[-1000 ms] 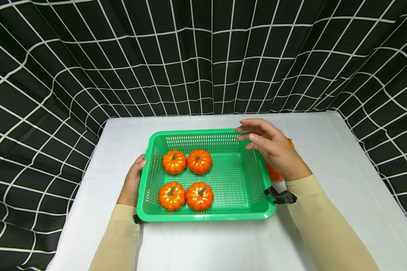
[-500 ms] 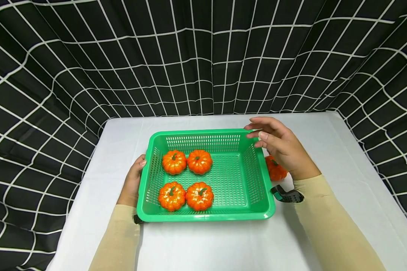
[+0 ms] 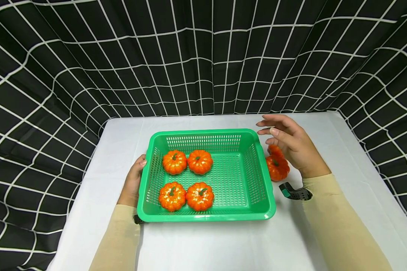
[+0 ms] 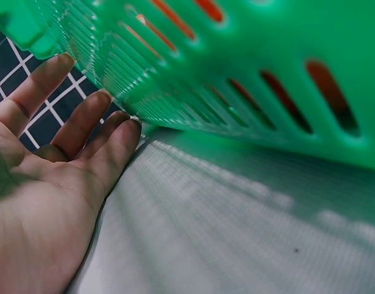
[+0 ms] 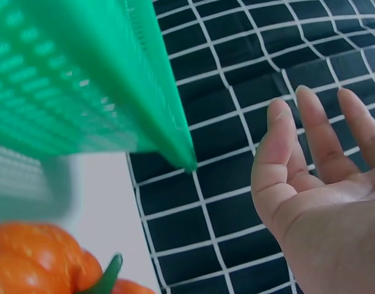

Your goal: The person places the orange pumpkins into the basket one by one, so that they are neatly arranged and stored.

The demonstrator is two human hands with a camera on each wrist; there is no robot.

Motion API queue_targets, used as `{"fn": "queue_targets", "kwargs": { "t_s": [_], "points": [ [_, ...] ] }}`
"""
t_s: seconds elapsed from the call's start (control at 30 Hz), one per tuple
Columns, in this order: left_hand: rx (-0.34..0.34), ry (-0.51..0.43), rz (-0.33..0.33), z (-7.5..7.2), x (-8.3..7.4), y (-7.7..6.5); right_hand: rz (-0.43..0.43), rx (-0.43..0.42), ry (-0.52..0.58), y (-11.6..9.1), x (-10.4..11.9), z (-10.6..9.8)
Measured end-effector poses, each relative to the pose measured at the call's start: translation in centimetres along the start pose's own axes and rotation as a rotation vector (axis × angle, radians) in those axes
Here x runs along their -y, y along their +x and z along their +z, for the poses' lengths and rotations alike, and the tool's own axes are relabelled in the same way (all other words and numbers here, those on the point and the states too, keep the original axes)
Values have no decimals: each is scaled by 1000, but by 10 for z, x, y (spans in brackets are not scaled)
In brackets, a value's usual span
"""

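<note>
Inside a green plastic basket [image 3: 203, 217], two small orange pumpkins sit side by side at the back left, and two more at the front left. My left hand [image 3: 133, 180] is at the basket's left side; in the left wrist view its fingertips [image 4: 101, 98] reach the slotted outer wall with the fingers extended. My right hand [image 3: 291, 145] is raised just past the basket's back right corner, holding nothing, its fingers loosely bent. Below it, outside the basket, lies an orange pumpkin [image 3: 278, 171] with a green stem, and another behind it [image 3: 274, 150] is partly hidden by the hand.
The basket stands on a white-covered table [image 3: 207, 244]. A black curtain with a white grid [image 3: 210, 75] hangs behind the table and along both sides. In the right wrist view, a pumpkin [image 5: 37, 260] lies beneath the basket's overhanging rim.
My right hand has moved right, from over the basket's right rim to outside it, uncovering more of the pumpkins there. The left hand, basket and the pumpkins in it stay put.
</note>
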State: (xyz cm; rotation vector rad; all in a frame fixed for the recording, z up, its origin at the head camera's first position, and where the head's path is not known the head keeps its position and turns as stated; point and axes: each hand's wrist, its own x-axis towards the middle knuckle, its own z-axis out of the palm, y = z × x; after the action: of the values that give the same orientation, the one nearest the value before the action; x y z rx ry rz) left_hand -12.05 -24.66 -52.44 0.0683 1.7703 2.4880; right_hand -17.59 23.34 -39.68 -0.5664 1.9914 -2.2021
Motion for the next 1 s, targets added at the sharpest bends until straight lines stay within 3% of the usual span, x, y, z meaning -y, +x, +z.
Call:
{"fn": "queue_targets", "kwargs": {
  "t_s": [0.5, 1.0],
  "points": [
    [15, 16, -5, -1, -1, -1, 34, -122, 9, -3, -7, -28],
    [-21, 39, -3, 3, -3, -1, 43, -277, 19, -2, -20, -55]
  ]
}}
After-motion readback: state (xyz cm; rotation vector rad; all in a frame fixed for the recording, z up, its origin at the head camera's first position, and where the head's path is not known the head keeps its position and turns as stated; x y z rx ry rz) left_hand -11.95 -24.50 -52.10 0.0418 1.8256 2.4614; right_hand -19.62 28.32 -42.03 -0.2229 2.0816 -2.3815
